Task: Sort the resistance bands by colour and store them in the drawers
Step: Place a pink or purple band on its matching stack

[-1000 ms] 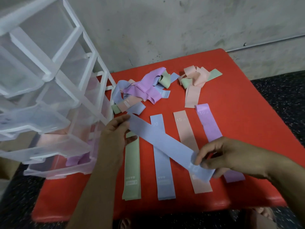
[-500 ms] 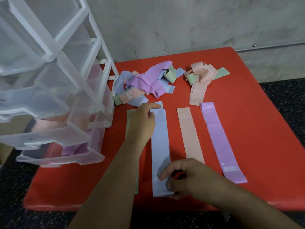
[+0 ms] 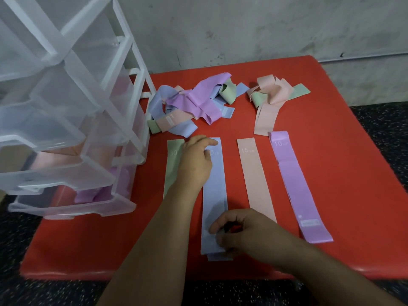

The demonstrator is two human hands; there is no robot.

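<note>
**Red desk (image 3: 331, 155), four lanes of colour: blue band set on its twin**

Blue band (image 3: 215, 191) lies flat in the second lane from the left, atop another blue one whose near end peeks out. Its long axis runs from the desk's front edge toward the wall, numbered end far. Left hand (image 3: 194, 160) pinches that far end with curled fingers; right hand (image 3: 240, 233) pinches the near end. Green band (image 3: 172, 173), pink band (image 3: 256, 182) and purple band (image 3: 295, 186) flank it; a tangled heap (image 3: 194, 102) waits beyond, drawers (image 3: 66, 173) at left. Risks: the stretchy strip could skew off its twin on release, and the left forearm, crossing the green band, could drag it askew.
</note>
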